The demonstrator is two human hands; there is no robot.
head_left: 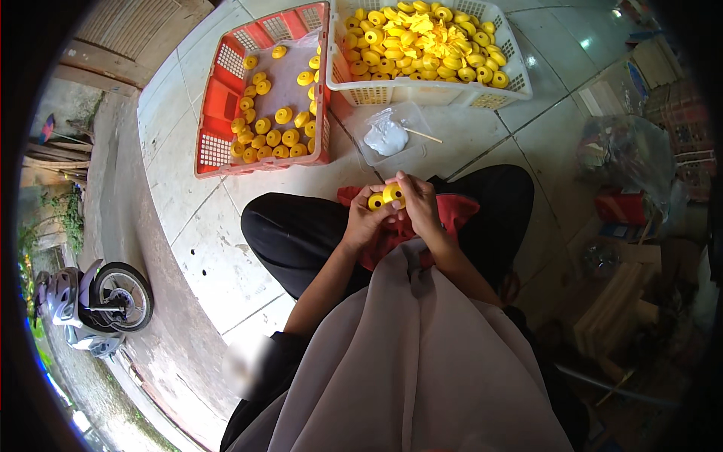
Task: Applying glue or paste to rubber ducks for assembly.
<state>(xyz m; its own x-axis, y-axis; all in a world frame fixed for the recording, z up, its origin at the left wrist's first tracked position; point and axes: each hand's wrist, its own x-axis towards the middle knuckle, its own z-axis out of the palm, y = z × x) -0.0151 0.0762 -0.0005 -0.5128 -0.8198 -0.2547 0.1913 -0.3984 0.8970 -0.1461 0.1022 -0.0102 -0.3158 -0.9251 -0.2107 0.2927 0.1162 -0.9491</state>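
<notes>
Over my lap, both hands hold small yellow round pieces, each with a dark hole in its middle. My left hand (pixel 364 220) is closed around one yellow round piece (pixel 376 202). Pinched in my right hand (pixel 419 202) is a second yellow round piece (pixel 392 193), pressed close beside the first. Whether the two are joined I cannot tell. A red cloth (pixel 452 215) lies on my lap under the hands. Just beyond them, a clear plastic tub (pixel 410 157) holds white paste (pixel 385 135) and a thin wooden stick (pixel 423 135).
A red crate (pixel 213 124) at the far left holds scattered yellow pieces. Next to it, a white crate (pixel 452 94) is heaped with more, plus yellow scraps on top. Plastic bags (pixel 625 154) and wooden blocks (pixel 614 309) crowd the right. A motorbike (pixel 94 301) stands outside on the left.
</notes>
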